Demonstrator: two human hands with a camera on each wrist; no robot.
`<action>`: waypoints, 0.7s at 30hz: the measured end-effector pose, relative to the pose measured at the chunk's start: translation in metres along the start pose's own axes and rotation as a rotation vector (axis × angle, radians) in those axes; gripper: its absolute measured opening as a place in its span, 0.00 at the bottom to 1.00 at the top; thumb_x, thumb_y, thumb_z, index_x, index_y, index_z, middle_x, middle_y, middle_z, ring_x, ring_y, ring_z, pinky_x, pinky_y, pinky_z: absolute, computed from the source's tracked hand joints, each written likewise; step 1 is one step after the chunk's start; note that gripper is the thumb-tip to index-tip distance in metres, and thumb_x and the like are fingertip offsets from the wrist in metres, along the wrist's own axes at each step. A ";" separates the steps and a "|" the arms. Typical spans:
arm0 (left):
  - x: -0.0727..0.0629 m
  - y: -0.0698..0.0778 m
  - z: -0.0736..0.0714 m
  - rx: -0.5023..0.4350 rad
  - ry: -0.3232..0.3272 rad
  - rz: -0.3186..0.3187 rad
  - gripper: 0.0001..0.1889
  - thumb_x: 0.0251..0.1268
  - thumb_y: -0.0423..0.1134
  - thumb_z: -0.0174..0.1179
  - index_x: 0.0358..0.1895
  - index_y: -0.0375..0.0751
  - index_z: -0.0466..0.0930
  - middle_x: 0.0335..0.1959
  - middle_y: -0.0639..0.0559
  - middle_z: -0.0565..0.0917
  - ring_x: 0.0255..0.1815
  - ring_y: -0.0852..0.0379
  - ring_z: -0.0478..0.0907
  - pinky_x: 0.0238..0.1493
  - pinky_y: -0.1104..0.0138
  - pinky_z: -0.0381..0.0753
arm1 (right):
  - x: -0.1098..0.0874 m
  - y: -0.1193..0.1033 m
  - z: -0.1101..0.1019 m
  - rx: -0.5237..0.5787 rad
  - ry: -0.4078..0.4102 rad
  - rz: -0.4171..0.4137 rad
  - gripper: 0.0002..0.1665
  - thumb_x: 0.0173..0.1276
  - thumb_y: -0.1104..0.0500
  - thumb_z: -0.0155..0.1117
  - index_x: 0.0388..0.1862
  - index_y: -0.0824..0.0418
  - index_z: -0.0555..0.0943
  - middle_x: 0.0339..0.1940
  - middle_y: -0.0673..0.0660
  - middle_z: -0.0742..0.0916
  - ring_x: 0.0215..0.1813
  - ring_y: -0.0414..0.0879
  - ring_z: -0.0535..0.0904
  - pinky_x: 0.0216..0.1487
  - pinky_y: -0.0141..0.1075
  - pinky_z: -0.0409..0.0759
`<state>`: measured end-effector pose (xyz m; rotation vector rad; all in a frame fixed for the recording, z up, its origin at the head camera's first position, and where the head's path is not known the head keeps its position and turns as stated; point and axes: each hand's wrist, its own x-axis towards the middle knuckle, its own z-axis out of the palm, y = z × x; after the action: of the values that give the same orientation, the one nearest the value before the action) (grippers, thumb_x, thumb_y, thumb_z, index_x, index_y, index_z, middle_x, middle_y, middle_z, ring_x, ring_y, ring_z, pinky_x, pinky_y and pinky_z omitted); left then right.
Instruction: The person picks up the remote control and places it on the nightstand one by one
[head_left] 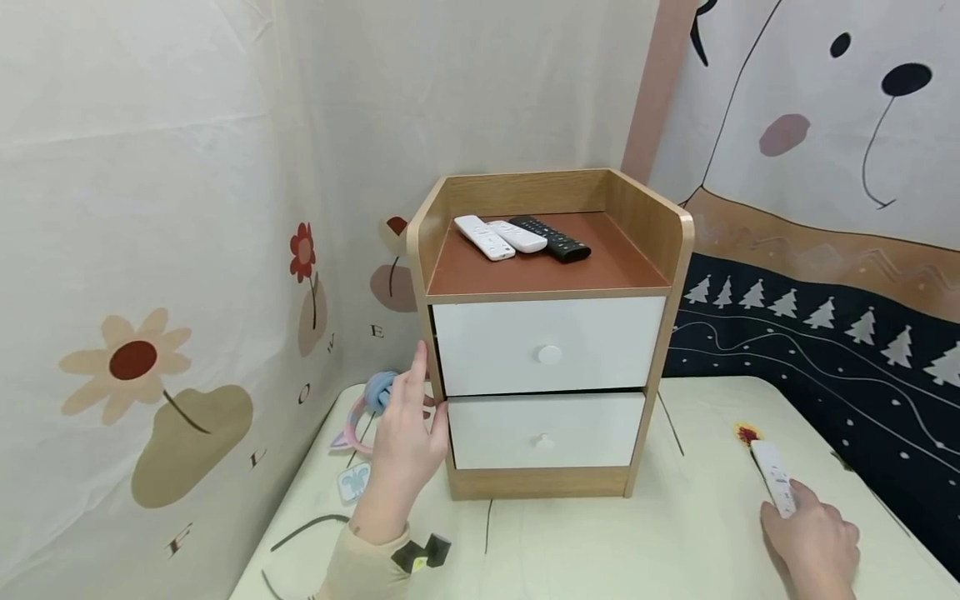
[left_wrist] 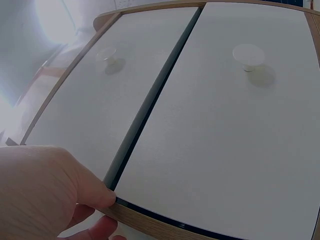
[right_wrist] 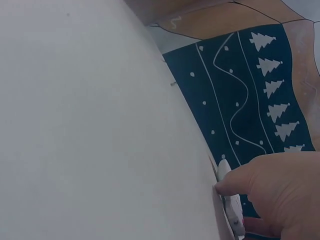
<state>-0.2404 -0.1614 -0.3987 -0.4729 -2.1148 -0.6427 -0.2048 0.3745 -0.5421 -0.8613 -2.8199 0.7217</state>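
A small wooden cabinet [head_left: 540, 483] with two white drawers stands on the pale tabletop. My left hand [head_left: 408, 433] rests against its left side edge, index finger pointing up along the panel; in the left wrist view the thumb [left_wrist: 97, 192] touches the wooden front edge near the gap between the drawers. At the right of the table my right hand [head_left: 813, 533] holds a white remote control [head_left: 772, 477] by its near end, thumb on one side; the right wrist view shows it [right_wrist: 232, 207] edge-on. Two white remotes [head_left: 484, 238] and a black remote [head_left: 551, 239] lie on the cabinet's brown top.
Left of the cabinet lie a pink ring-shaped item with a blue knot [head_left: 379, 390] and a small light-blue tag [head_left: 353, 482]. Round white knobs [head_left: 550, 355] stick out from the drawers. Printed cloth [head_left: 825, 333] hangs behind and to the sides of the table.
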 end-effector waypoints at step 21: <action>-0.001 -0.001 0.001 0.000 0.001 0.001 0.51 0.66 0.25 0.70 0.90 0.39 0.52 0.57 0.32 0.81 0.40 0.50 0.85 0.30 0.64 0.83 | -0.038 -0.059 -0.017 0.276 0.466 -0.241 0.25 0.66 0.49 0.75 0.56 0.63 0.92 0.40 0.71 0.92 0.33 0.45 0.84 0.35 0.40 0.69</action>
<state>-0.2414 -0.1614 -0.4001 -0.4734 -2.1141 -0.6417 -0.1986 0.3175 -0.4980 -0.5440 -2.2913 0.7370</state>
